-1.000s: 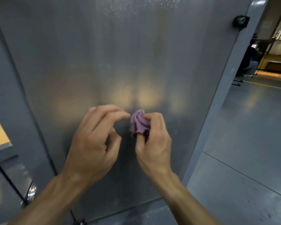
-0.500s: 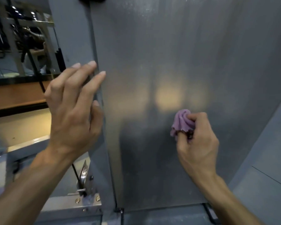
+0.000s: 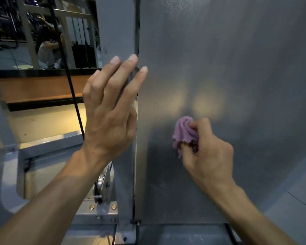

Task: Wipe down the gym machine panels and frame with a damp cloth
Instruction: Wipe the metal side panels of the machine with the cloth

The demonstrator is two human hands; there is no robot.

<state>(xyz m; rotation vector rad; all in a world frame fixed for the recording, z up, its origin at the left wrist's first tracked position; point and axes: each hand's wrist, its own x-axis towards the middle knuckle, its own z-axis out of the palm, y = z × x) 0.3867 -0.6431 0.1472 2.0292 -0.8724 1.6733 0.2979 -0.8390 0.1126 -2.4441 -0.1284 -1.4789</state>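
A tall grey metal panel [image 3: 228, 68] of the gym machine fills the right side of the view. My right hand [image 3: 207, 152] grips a bunched purple cloth [image 3: 183, 132] and holds it against the panel's lower middle. My left hand [image 3: 109, 110] has straight, spread fingers at the panel's left edge, over the grey upright frame post [image 3: 117, 32]. Whether its fingertips touch the metal I cannot tell.
A black cable [image 3: 72, 96] runs down at the left toward a pulley [image 3: 101, 184] and a bolted base plate [image 3: 102, 207]. A mirror [image 3: 42, 32] at the upper left reflects gym racks and a person. Grey floor [image 3: 290, 206] lies at the lower right.
My left hand opened and moved up and left from beside the cloth to the panel's left edge. The view swung left, bringing the frame post and mirror in. My right hand keeps the cloth on the panel.
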